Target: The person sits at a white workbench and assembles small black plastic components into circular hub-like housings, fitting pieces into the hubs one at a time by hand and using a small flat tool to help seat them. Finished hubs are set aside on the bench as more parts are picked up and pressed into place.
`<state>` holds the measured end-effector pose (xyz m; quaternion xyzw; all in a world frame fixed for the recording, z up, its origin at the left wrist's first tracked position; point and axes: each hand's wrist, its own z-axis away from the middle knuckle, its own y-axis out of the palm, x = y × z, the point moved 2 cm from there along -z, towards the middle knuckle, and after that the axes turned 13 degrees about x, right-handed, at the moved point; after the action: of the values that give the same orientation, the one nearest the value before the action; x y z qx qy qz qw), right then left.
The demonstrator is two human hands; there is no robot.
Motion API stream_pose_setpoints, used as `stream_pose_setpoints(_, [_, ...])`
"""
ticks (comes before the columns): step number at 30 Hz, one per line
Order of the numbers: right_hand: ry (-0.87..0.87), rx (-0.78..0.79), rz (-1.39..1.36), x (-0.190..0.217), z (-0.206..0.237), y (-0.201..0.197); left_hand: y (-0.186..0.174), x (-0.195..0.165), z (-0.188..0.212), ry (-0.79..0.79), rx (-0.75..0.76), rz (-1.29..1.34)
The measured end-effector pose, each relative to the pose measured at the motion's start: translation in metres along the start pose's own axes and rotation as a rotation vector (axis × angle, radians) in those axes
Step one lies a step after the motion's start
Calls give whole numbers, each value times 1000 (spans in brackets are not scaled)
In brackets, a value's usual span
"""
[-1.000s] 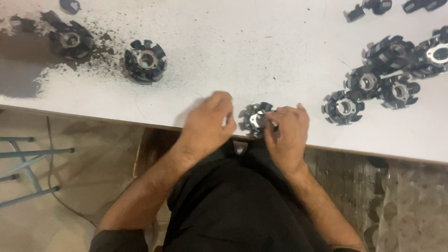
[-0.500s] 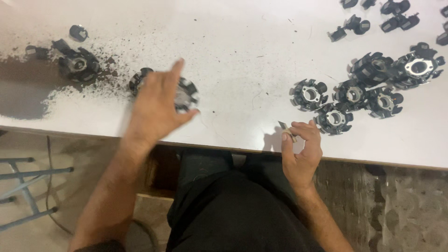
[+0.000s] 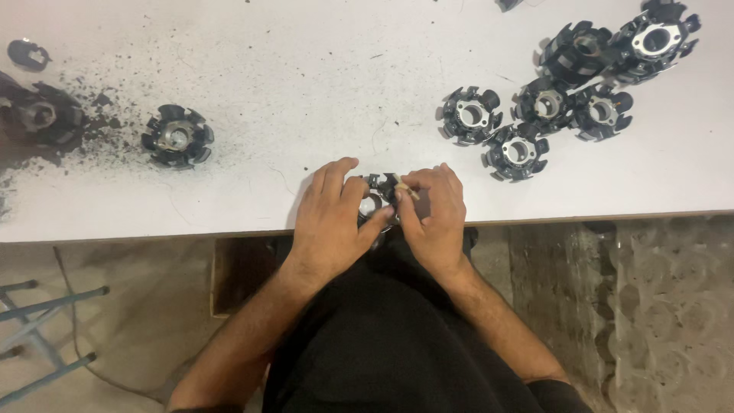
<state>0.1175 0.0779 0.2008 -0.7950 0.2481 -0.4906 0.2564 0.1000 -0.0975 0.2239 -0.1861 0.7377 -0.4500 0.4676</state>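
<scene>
Now black toothed core (image 3: pixel 380 200) at table edge (image 3: pixel 229 229), gripped between left hand (image 3: pixel 332 222) and right hand (image 3: pixel 434 222).

The white table (image 3: pixel 252 46) carries 9 black star-shaped cores (image 3: pixel 177 136), 1 small dark cap (image 3: pixel 27 54).

head view — looking straight down, close.

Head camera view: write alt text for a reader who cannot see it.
Both hands, left hand and right hand, hold a black toothed ring part at the near edge of a white table. A cluster of similar parts lies at the far right, one lone part at the left amid dark grit.
</scene>
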Motion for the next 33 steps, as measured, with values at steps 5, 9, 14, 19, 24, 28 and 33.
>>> stream_pose_setpoints(5, [-9, 15, 78, -4, -1, -1, -5, 2, -1, -26, 68, 104])
stream_pose_setpoints(9, [-39, 29, 72, -11, 2, -5, -23, -1, 11, -112, 100, 74])
stream_pose_setpoints(14, [-28, 69, 49, -20, 0, -4, -41, -17, 14, 10, 15, -88])
stream_pose_setpoints(19, [-39, 31, -28, -17, 5, -4, -16, -22, -12, 76, 38, 31])
stream_pose_setpoints(24, [-79, 43, -29, -18, 11, -6, 12, -3, -22, -65, 64, 68])
stream_pose_setpoints(28, [-81, 70, 9, -17, 11, -1, 20, 7, -16, -104, 20, 145])
stream_pose_setpoints(33, [-113, 93, 15, -9, 11, -1, 23, 12, -12, -72, -10, 208])
